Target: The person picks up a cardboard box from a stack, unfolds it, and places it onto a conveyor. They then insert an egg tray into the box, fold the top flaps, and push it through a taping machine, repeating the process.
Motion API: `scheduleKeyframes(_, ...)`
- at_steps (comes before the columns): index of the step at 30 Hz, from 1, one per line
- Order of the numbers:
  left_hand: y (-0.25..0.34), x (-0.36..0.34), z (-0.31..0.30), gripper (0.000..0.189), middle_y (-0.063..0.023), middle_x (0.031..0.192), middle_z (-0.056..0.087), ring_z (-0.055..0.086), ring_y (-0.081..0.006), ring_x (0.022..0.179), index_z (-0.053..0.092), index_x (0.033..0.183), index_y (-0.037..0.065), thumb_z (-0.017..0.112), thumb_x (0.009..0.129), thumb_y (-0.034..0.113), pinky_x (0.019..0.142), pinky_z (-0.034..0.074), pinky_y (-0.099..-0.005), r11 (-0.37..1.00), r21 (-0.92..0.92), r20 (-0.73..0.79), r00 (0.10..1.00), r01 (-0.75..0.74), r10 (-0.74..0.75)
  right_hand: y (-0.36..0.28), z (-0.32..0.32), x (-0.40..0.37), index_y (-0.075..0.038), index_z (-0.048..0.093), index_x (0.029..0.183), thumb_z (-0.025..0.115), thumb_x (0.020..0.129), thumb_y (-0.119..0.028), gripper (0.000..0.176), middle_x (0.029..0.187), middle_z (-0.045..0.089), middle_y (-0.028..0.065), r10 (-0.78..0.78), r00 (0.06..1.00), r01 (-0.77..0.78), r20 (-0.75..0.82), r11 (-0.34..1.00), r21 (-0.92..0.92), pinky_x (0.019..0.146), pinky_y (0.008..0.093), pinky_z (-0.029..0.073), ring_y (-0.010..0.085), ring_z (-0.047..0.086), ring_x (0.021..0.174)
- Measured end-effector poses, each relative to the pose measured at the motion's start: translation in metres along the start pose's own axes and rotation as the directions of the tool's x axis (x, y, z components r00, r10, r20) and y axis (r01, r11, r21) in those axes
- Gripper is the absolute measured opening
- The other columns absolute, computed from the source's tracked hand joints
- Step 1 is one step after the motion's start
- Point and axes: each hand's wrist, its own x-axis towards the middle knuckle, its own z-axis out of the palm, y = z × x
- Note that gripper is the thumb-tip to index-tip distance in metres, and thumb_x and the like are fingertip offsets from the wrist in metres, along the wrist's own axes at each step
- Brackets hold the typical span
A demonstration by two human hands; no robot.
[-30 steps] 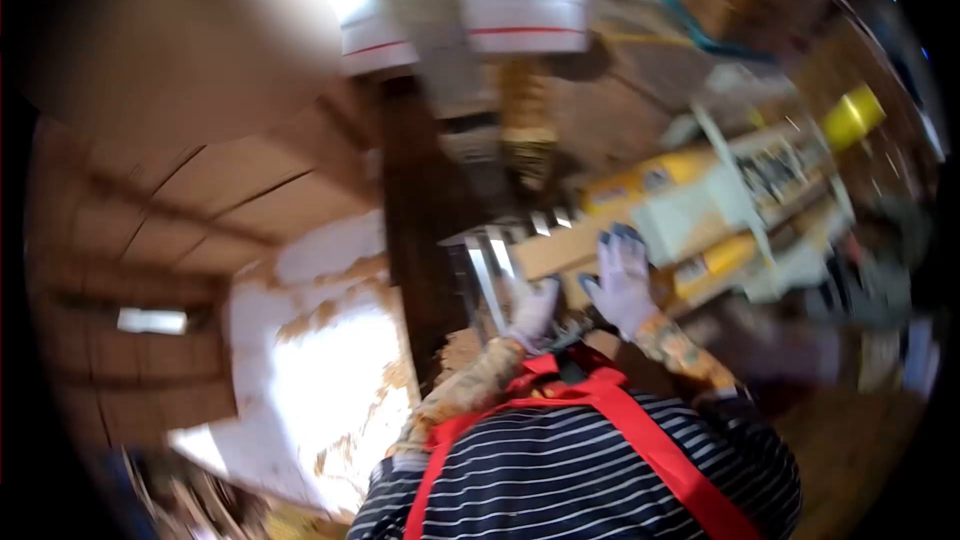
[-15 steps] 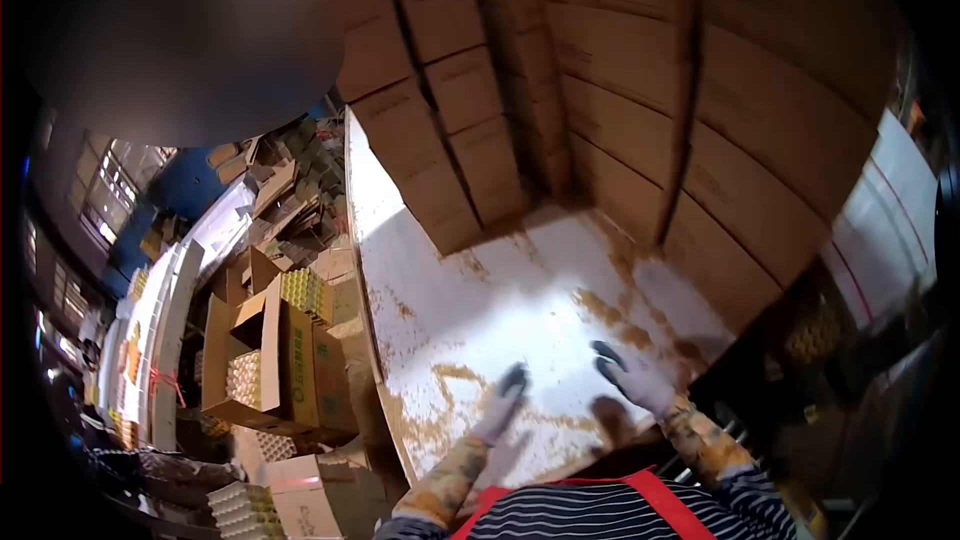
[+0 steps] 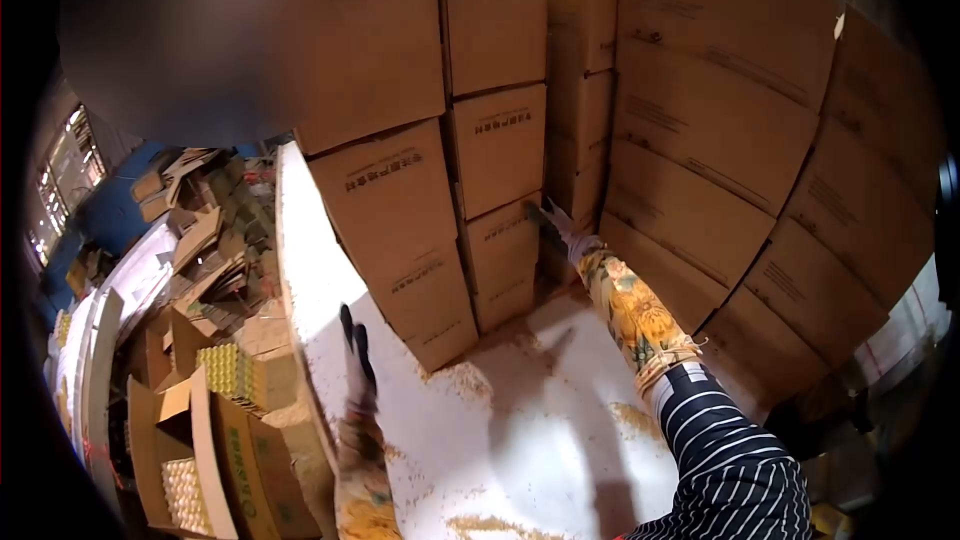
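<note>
My right hand (image 3: 565,227), in a pale glove with dark fingertips, reaches far forward with its fingers spread. Its fingertips are right at the right edge of a cardboard box (image 3: 502,245) in the second column of a tall stack. The arm wears a flowered sleeve cover over a striped sleeve. Lower left, my left hand (image 3: 358,360) is gloved too, its fingers stretched out, with nothing in them. It hovers over the white, dust-strewn surface (image 3: 440,450), left of the nearest stacked box (image 3: 425,305).
More stacked cartons (image 3: 700,130) form a wall along the right. Past the surface's left edge stands an open carton (image 3: 235,460) with eggs (image 3: 183,495) in it, beside yellow egg trays (image 3: 232,372). Flattened cardboard (image 3: 200,240) lies heaped behind. A blurred patch covers the upper left.
The view has come closer to the stacks. My right hand has gone from low over the white surface up to the boxes. My left hand has shifted left.
</note>
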Motion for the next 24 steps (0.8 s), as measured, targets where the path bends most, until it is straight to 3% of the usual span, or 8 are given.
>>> scheduleKeyframes(1, -0.005, 0.032, 0.005, 0.061, -0.0088, 0.157, 0.027, 0.027, -0.0222, 0.143, 0.023, 0.154, 0.008, 0.04, 0.104, 0.039, 0.117, 0.022, -0.0359, 0.999, -0.05, 0.034, 0.999, -0.022, 0.023, 0.023, -0.01, 0.027, 0.0, 0.03, 0.149, 0.058, 0.099, -0.028, 0.064, 0.137, 0.052, 0.0146, 0.097, 0.992, -0.098, 0.076, 0.995, 0.0, 0.105, 0.0334, 0.043, 0.0221, 0.053, 0.123)
scheduleKeyframes(5, -0.046, 0.092, 0.035, 0.063, -0.0106, 0.158, 0.026, 0.025, -0.0238, 0.145, 0.021, 0.154, 0.007, 0.039, 0.105, 0.041, 0.119, 0.021, -0.0367, 0.979, -0.192, 0.084, 0.993, -0.062, 0.079, 0.093, -0.002, 0.051, 0.0, 0.033, 0.147, 0.059, 0.098, -0.029, 0.063, 0.134, 0.055, 0.0136, 0.143, 0.989, -0.147, 0.044, 0.985, 0.092, 0.102, 0.0332, 0.045, 0.0212, 0.055, 0.12)
scheduleKeyframes(7, -0.053, 0.087, 0.047, 0.056, -0.0078, 0.132, 0.053, 0.052, -0.0224, 0.119, 0.041, 0.142, 0.007, 0.041, 0.103, 0.047, 0.099, 0.047, -0.0374, 0.942, -0.336, -0.006, 1.0, -0.002, 0.0, 0.114, -0.003, 0.047, 0.0, 0.035, 0.146, 0.06, 0.098, -0.029, 0.062, 0.131, 0.057, 0.0129, 0.166, 0.986, -0.169, 0.031, 0.969, 0.182, 0.1, 0.033, 0.047, 0.0206, 0.056, 0.117)
scheduleKeyframes(10, -0.039, 0.059, 0.049, 0.058, -0.009, 0.134, 0.052, 0.053, -0.0253, 0.119, 0.04, 0.143, 0.008, 0.043, 0.102, 0.049, 0.097, 0.049, -0.0385, 0.955, -0.295, 0.022, 1.0, -0.007, 0.014, -0.037, 0.024, -0.057, 0.001, 0.04, 0.143, 0.062, 0.096, -0.031, 0.06, 0.129, 0.058, 0.0109, 0.269, 0.962, -0.261, -0.049, 0.956, 0.133, 0.094, 0.0319, 0.05, 0.0192, 0.059, 0.113)
scheduleKeyframes(13, -0.043, 0.041, 0.051, 0.056, -0.0093, 0.133, 0.053, 0.053, -0.0256, 0.12, 0.04, 0.142, 0.008, 0.043, 0.102, 0.047, 0.098, 0.048, -0.0389, 0.946, -0.324, -0.063, 0.998, -0.011, -0.01, -0.04, 0.033, -0.08, 0.0, 0.041, 0.142, 0.062, 0.096, -0.032, 0.06, 0.129, 0.059, 0.0091, 0.27, 0.963, -0.259, 0.023, 0.893, 0.368, 0.09, 0.0304, 0.052, 0.0169, 0.061, 0.109)
scheduleKeyframes(16, -0.044, 0.032, 0.044, 0.053, -0.009, 0.132, 0.054, 0.053, -0.0261, 0.119, 0.044, 0.139, 0.008, 0.044, 0.102, 0.046, 0.099, 0.047, -0.0406, 0.956, -0.291, -0.083, 0.995, 0.024, -0.051, -0.057, 0.038, -0.091, -0.004, 0.047, 0.137, 0.064, 0.093, -0.045, 0.063, 0.132, 0.056, 0.0068, 0.224, 0.973, -0.229, 0.046, 0.943, 0.24, 0.101, 0.0318, 0.043, 0.0169, 0.052, 0.12)
scheduleKeyframes(18, -0.045, 0.024, 0.037, 0.055, -0.0086, 0.132, 0.054, 0.052, -0.0259, 0.119, 0.044, 0.14, 0.008, 0.04, 0.103, 0.048, 0.099, 0.046, -0.0407, 0.98, -0.199, -0.096, 0.995, -0.006, -0.014, -0.034, 0.038, -0.079, -0.004, 0.046, 0.14, 0.063, 0.094, -0.046, 0.065, 0.135, 0.054, 0.0071, 0.176, 0.981, -0.195, 0.086, 0.928, 0.319, 0.102, 0.0326, 0.042, 0.0168, 0.05, 0.122)
scheduleKeyframes(24, -0.01, -0.009, 0.053, 0.057, -0.0093, 0.133, 0.052, 0.052, -0.0243, 0.12, 0.041, 0.142, 0.006, 0.044, 0.102, 0.046, 0.099, 0.045, -0.0424, 0.994, -0.069, -0.052, 0.994, 0.089, -0.093, -0.071, 0.038, -0.094, -0.005, 0.039, 0.146, 0.06, 0.094, -0.05, 0.073, 0.144, 0.046, 0.006, 0.175, 0.974, -0.215, 0.141, 0.909, 0.356, 0.109, 0.0324, 0.036, 0.0153, 0.043, 0.13)
